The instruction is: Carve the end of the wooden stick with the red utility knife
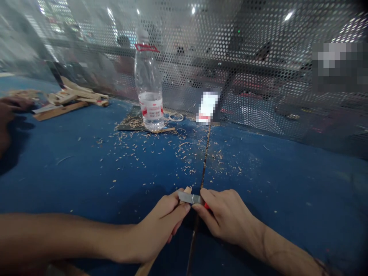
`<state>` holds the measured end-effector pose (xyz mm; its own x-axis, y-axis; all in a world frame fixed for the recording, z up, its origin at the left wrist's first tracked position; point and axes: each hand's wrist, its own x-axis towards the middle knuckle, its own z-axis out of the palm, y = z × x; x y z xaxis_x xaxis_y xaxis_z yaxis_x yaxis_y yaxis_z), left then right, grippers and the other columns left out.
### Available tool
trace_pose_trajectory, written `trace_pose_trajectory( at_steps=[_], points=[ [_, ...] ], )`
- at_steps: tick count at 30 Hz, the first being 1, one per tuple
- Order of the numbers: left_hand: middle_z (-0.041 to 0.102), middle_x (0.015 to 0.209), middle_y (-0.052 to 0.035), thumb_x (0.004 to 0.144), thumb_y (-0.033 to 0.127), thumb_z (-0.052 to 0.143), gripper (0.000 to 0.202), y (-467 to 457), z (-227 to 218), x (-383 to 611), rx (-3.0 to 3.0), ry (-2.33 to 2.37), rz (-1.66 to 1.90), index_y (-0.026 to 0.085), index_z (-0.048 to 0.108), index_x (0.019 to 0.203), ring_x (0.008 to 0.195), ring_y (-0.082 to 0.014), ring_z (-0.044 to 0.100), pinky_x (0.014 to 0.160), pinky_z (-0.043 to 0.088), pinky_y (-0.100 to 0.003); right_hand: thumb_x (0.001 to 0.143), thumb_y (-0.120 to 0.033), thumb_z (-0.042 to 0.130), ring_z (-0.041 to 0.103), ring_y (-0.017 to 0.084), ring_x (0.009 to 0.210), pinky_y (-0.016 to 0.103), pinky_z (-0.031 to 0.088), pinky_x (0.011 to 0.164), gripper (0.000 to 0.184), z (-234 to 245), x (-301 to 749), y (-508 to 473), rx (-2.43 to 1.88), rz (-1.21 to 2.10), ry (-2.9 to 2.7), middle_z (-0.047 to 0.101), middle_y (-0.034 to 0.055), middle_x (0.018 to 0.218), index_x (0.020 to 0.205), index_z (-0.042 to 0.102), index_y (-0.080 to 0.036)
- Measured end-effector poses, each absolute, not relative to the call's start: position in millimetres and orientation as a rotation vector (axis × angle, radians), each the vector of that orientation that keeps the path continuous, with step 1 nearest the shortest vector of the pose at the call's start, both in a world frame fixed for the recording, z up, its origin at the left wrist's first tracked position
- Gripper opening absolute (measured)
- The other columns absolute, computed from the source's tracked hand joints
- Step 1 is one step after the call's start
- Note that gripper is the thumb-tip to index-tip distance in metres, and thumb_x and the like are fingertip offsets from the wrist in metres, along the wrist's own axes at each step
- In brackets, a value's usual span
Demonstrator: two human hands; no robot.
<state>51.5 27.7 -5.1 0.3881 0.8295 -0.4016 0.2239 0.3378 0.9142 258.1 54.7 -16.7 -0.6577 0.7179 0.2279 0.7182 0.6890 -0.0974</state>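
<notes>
I read 2 closed hands: left hand [156, 230] gripping a wooden strip [146, 267], right hand [227, 216] gripping a utility knife [188, 197]. 1 plastic bottle [148, 71] holds water [149, 97] in its lower part.

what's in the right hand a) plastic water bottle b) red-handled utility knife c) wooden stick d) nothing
B, the right hand grips a red-handled utility knife, its blade lying across the wooden stick held in the left hand.

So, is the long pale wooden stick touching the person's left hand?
Touching: the head view shows the left hand closed around the pale wooden stick.
</notes>
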Motion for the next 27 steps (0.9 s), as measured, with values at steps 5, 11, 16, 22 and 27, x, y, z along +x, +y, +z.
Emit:
trace_pose_trajectory(
  at_steps=[5,11,16,22,27],
  points=[
    [0.04,0.052,0.0072,0.08,0.085,0.047,0.061,26.9,-5.4,51.2,1.193,1.196,0.497,0.025,0.047,0.075,0.047,-0.0117,0.035,0.049,0.034,-0.027,0.112,-0.051,0.01,0.064,0.02,0.049,0.035,0.017,0.047,0.062,-21.5,263.3,61.8,-1.094,-0.081,-2.683,0.07,0.0016,0.067,0.089,0.059,-0.022],
    [0.042,0.053,0.0078,0.077,0.089,0.049,0.065,27.5,-7.1,50.8,1.161,1.196,0.504,0.024,0.052,0.083,0.048,-0.0124,0.035,0.05,0.035,-0.027,0.111,-0.051,0.015,0.063,0.019,0.048,0.034,0.015,0.048,0.059,-20.8,266.0,64.9,-1.07,-0.143,-2.7,0.068,0.0027,0.067,0.089,0.061,-0.021],
    [0.041,0.052,0.0076,0.082,0.087,0.049,0.063,28.1,-10.2,50.3,1.187,1.16,0.526,0.025,0.049,0.076,0.046,-0.0117,0.035,0.047,0.034,-0.026,0.11,-0.048,0.03,0.062,0.02,0.053,0.034,0.016,0.05,0.045,-20.4,268.8,67.8,-1.108,-0.189,-2.763,0.068,0.0038,0.07,0.091,0.061,-0.021],
    [0.041,0.051,0.0081,0.083,0.087,0.051,0.064,29.8,-9.5,51.7,1.182,1.112,0.595,0.025,0.047,0.073,0.043,-0.0102,0.033,0.044,0.032,-0.024,0.109,-0.051,0.032,0.063,0.019,0.056,0.033,0.017,0.051,0.043,-19.5,270.1,70.7,-1.147,-0.132,-2.792,0.069,0.004,0.073,0.092,0.059,-0.022],
    [0.04,0.051,0.0095,0.08,0.089,0.054,0.065,33.1,-4.5,53.9,1.16,1.072,0.604,0.025,0.049,0.077,0.041,-0.0094,0.029,0.04,0.029,-0.023,0.107,-0.048,0.036,0.065,0.02,0.057,0.033,0.016,0.051,0.039,-17.9,264.3,70.3,-1.207,-0.11,-2.819,0.071,0.0041,0.074,0.094,0.061,-0.022]
  ],
)
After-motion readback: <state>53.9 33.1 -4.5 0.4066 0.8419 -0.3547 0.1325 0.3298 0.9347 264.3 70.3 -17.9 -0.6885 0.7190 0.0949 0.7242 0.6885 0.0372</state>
